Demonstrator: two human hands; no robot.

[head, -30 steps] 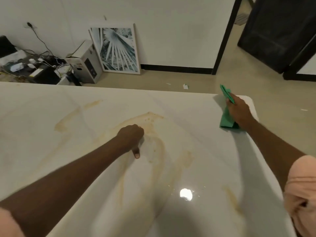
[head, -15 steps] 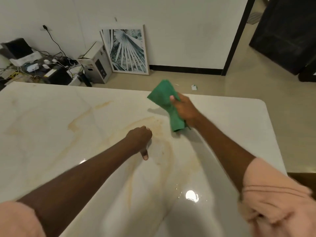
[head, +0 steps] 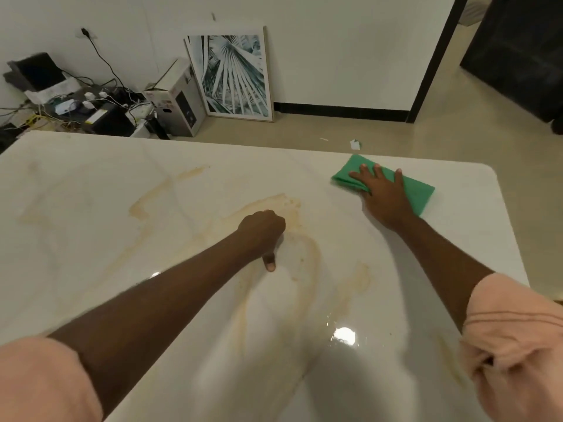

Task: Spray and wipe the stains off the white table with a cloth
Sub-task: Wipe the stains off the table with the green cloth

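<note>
The white table [head: 91, 245] carries tan-brown stains: a curved smear [head: 309, 254] in the middle and a zigzag streak [head: 146, 205] to its left. A folded green cloth [head: 419, 193] lies flat on the table near the far right edge. My right hand [head: 384, 197] presses down on the cloth, palm flat and fingers spread. My left hand [head: 262, 231] rests as a closed fist on the middle stain, thumb pointing back toward me, holding nothing. No spray bottle is in view.
On the floor beyond the far edge a framed leaf picture [head: 234, 77] leans on the wall, beside a white box unit [head: 178, 100] and a tangle of cables and devices [head: 67, 99]. A dark doorway [head: 518, 56] opens at the far right. A lamp glare [head: 344, 336] shines on the wet surface.
My right hand swung the cloth from the far right corner through the air over the middle, then laid it flat at the far right. My left fist stayed put.
</note>
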